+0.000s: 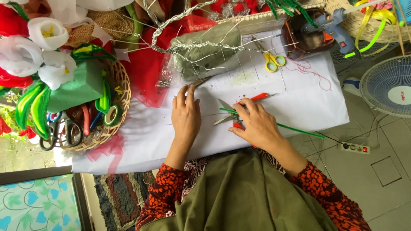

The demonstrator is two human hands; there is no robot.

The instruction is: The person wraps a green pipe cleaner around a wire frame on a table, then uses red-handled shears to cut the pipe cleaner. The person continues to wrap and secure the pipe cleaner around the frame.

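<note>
Right hand (pixel 256 124) is clamped over orange-handled snips (pixel 239 112) and a thin green stem wire (pixel 299 129) running off to its right, left hand (pixel 186 112) just lies flat and empty beside it on the white surface (pixel 299 98), and that wire looks light but springy, so I'd pinch it close to the blades.

My feed is bright with even daylight; the white cloth-covered table (pixel 299 102) nearly washes out toward 3 o'clock. Shadows are soft, faint under the left hand (pixel 186 115) and right hand (pixel 257 126). At 9 o'clock the white fabric flowers (pixel 51 47) glare slightly. Focus holds at centre; the edges bow and soften a little.
</note>
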